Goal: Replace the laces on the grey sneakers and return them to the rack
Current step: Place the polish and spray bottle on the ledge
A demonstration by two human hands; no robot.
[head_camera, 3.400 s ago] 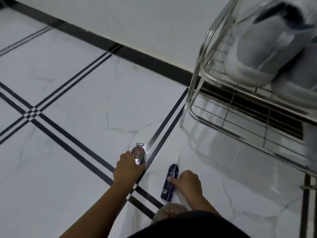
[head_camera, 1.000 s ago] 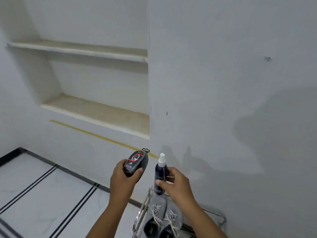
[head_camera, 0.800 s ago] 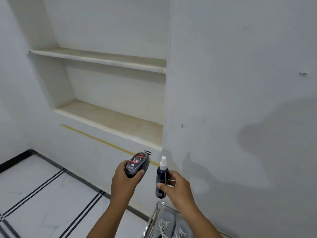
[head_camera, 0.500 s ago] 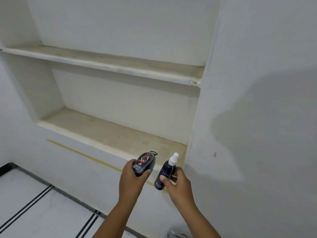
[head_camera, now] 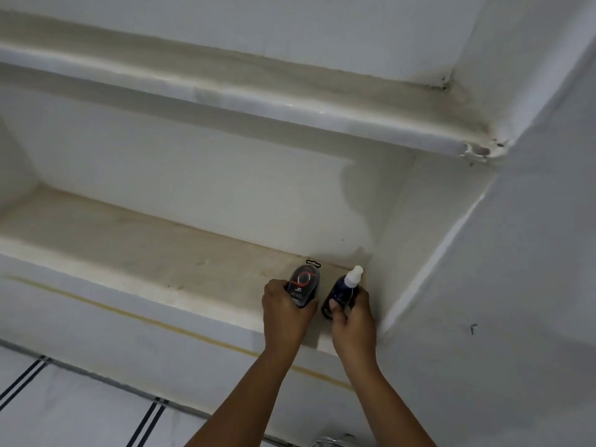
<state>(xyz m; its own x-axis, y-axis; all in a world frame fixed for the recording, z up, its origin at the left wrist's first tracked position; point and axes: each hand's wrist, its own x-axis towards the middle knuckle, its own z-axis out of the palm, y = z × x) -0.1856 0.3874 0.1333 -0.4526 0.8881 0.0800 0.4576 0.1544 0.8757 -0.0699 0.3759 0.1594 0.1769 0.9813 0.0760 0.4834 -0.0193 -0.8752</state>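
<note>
Both hands hold small items over the lower shelf of a wall niche.

The lower shelf (head_camera: 167,253) runs off to the left of the fingers, and the niche's side wall (head_camera: 396,227) stands just to their right; the upper shelf (head_camera: 290,101) crosses well above them. A yellow line (head_camera: 135,312) runs along the wall below the shelf edge, and striped floor tiles (head_camera: 80,411) lie beneath the arms. The left hand (head_camera: 287,312) has its fingers clamped around a dark oval pack (head_camera: 303,285) with a red ring. The right hand (head_camera: 351,317) has its fingers curled tight around a dark spray bottle (head_camera: 343,291) with a white cap, tilted right. Pack and bottle sit just beside each other, at the shelf's right end. The grey sneakers and rack are out of sight, apart from a sliver of metal (head_camera: 325,441) at the bottom edge that I cannot identify.
</note>
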